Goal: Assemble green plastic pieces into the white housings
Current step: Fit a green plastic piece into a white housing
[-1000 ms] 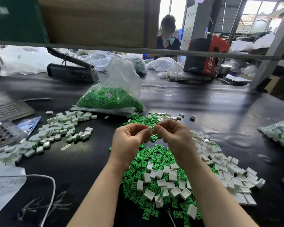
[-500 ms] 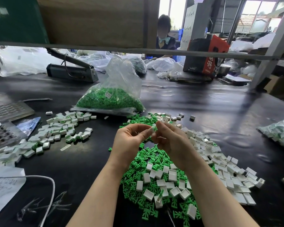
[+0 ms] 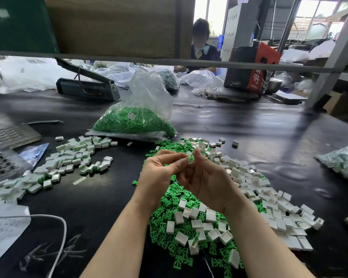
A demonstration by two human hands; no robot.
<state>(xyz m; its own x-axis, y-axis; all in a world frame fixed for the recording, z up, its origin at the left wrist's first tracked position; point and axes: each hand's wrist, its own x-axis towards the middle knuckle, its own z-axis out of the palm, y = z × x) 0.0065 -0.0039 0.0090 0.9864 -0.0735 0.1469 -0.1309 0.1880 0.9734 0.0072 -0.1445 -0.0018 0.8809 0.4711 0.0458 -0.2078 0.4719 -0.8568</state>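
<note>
pinching together above the green heap, the two hands met at their fingertips: the left hand [image 3: 161, 173] had thumb and forefinger curled onto a small white housing [image 3: 189, 161], and the right hand [image 3: 206, 180] held a green plastic piece [image 3: 191, 158] against it with thumb and fingers closed. the green piece sat just to the right of the housing and touching it, so the seating push would likely run from the right grip toward the left; how far in it sat could not be told, nor its long axis, being mostly hidden by fingers. beneath the wrists lay the loose green pieces [image 3: 169, 219] mixed with empty white housings [image 3: 273, 215] on the black tabletop [image 3: 249, 125]. well to the left lay finished units [image 3: 72, 157]. beyond stood a clear bag of green pieces [image 3: 135, 121] with a small white label, unreadable. a red-and-black carton [image 3: 253, 67] farther back bore chinese characters i could not read with confidence.
</note>
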